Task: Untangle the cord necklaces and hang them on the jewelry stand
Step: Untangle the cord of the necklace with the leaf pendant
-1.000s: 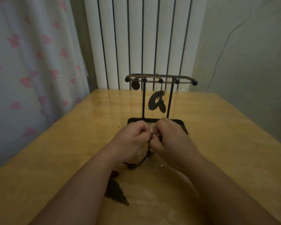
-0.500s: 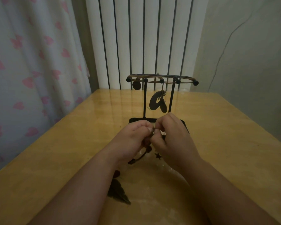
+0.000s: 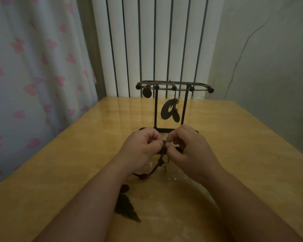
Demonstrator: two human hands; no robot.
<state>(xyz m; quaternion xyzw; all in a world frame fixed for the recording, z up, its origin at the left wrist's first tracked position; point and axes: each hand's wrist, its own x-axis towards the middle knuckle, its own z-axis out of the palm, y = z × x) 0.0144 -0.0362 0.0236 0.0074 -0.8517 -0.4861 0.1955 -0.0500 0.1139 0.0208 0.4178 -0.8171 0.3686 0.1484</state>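
Dead center of the frame, just in front of the jewelry stand (image 3: 165, 130), both hands meet. The left hand (image 3: 143, 147) and right hand (image 3: 187, 147) each pinch the same knotted spot of a dark cord necklace (image 3: 160, 160) with thumb and fingertips. The rest of the cord droops toward the lower left over the glossy table (image 3: 77, 163), near a red bead (image 3: 124, 188) and a leaf pendant (image 3: 125, 208). Up on the stand's top bar, cords are already draped, pendants dangling.

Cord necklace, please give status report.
Left hand and right hand pinch cord necklace. Not yet on jewelry stand. Nothing seen in the way.
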